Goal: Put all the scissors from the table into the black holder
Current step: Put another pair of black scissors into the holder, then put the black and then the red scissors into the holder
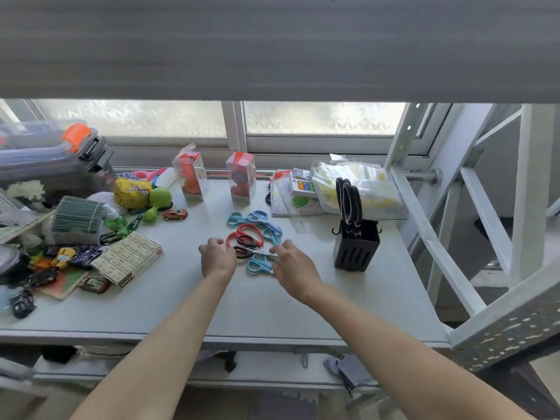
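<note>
The right hand seems to pinch the blades of dark red scissors; the left hand, fingers curled, touches their handles. Scissor pile at 12 o'clock. Black holder at 3 o'clock, holding black scissors.

Two bare forearms, no sleeves visible up to the lower frame edge. Bare left hand and bare right hand, no gloves. No rings, watch, bracelets or wrist straps discernible. Nails too small to judge.
</note>
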Tool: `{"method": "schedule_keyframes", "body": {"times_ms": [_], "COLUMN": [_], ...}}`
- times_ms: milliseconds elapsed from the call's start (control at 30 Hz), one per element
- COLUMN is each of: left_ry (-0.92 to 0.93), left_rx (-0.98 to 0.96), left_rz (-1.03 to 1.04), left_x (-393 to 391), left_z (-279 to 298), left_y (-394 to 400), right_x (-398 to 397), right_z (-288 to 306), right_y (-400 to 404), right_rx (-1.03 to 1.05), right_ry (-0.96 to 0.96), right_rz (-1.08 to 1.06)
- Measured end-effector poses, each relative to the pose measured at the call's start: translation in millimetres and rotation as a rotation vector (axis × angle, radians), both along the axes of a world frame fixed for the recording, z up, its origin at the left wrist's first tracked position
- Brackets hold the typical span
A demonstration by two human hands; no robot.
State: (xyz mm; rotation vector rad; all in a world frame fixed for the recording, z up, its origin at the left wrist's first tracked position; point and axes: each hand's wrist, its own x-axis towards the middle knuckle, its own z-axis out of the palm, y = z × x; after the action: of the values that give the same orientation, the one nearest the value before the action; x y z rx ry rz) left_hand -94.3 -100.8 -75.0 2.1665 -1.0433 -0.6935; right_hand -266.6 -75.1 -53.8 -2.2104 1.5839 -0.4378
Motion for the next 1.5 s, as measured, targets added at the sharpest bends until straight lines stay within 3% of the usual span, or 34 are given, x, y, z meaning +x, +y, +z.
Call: {"method": "schedule_keyframes", "body": {"times_ms": [233,433,500,633,733,967,1267,1400,1500], "left_ry": [-0.029,-0.02,0.069,0.469,0.679,0.684,0.476,0.39,0.352], "left_rx": [0.089,0.105,0.08,-0.068,-0.181,-0.134,-0.092,-0.05,-0.015], "left_rz": [-0.077,-0.059,-0.014,0.065,-0.062,-0.605,-0.74,-0.798,-0.83], "left_x": [0.6,2.3,3.6,-1.8,-13.3,-44.8,-99.3,-129.1,-146.4], "left_z": [-4.2,-7.1,-8.7,5.4,30.5,87.1,85.0,76.5,72.4], "left_y": [-4.8,-14.2,-16.5,-15.5,-3.5,21.6,2.9,-4.9,-11.3], "right_x": [26.4,32.6,32.7,28.6,20.7,-16.2,-98.2,-129.2,-140.2], "right_z": [-11.7,-13.5,-14.8,-14.0,-10.7,-8.2,33.1,62.9,75.2], "right_y": [-17.3,-25.1,-25.1,-26.5,-27.3,-7.4,42.2,29.0,9.1], "right_rx": [0.008,0.034,0.033,0.019,-0.043,-0.288,-0.404,-0.531,-0.51], "right_ry": [0.203,0.246,0.226,0.139,0.067,-0.188,-0.657,-0.651,-0.619], "right_rz": [-0.037,-0.033,-0.047,-0.08,-0.141,-0.166,-0.334,-0.414,-0.466]}}
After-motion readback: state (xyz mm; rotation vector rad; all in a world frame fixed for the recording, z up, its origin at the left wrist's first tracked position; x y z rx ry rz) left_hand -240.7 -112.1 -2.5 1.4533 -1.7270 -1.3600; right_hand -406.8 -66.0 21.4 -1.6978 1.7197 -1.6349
